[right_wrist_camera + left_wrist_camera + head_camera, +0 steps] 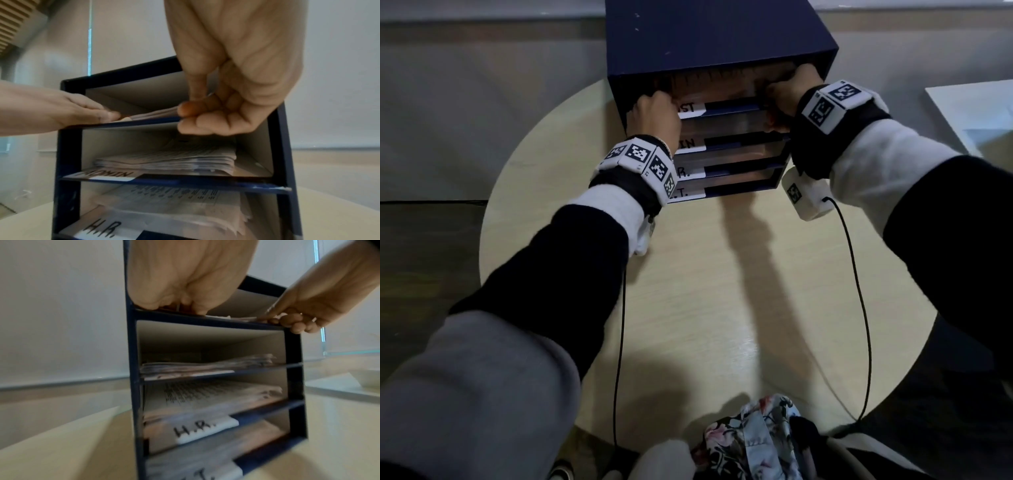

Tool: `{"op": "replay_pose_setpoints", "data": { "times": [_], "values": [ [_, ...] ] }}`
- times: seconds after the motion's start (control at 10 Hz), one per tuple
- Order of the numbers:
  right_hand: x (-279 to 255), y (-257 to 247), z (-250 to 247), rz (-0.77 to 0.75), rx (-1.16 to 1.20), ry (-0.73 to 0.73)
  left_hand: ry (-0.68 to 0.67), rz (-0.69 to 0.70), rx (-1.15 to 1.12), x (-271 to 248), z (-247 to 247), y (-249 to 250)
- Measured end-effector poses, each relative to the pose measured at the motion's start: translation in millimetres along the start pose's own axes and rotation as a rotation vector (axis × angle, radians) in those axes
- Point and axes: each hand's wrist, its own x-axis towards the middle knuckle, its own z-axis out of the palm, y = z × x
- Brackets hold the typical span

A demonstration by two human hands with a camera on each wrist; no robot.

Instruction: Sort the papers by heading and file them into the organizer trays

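Navy-blue card makes up the organizer point(715, 37), which stands at 12 o'clock on the round pale wooden table point(722, 291). It has four open trays stacked one over another, each with a white label at its front left: the top one reads "...ST" point(691, 109), the next "ADMIN" point(107, 174), then "H.R." point(203, 430), and the lowest ends in "T." point(685, 194).

Both hands are at the top tray's mouth. The left hand point(654, 114), at 11 o'clock on the table, has its fingers laid over the front left edge of a thin stack of papers point(156, 114) lying in that top tray; whether they curl round the sheets I cannot tell. The right hand point(789, 94), at 1 o'clock, is narrowly closed, thumb above and fingers curled below, pinching the stack's front right corner together with the tray lip.

The ADMIN tray holds a thicker pile of papers point(170, 160), the H.R. tray printed sheets point(207, 395).

Each wrist wears a white band with black square markers point(642, 161). Floral fabric point(753, 442) lies at 6 o'clock.
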Motion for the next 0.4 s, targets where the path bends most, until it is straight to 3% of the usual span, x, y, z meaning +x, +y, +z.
{"op": "replay_pose_setpoints", "data": {
  "times": [0.2, 0.4],
  "values": [
    [-26, 16, -14, -0.041, -0.100, -0.145, 0.040, 0.125, 0.232, -36, 26, -7],
    [-67, 79, -46, -0.041, -0.310, -0.097, -0.033, 0.091, 0.048, -73, 53, 31]
  ]
}}
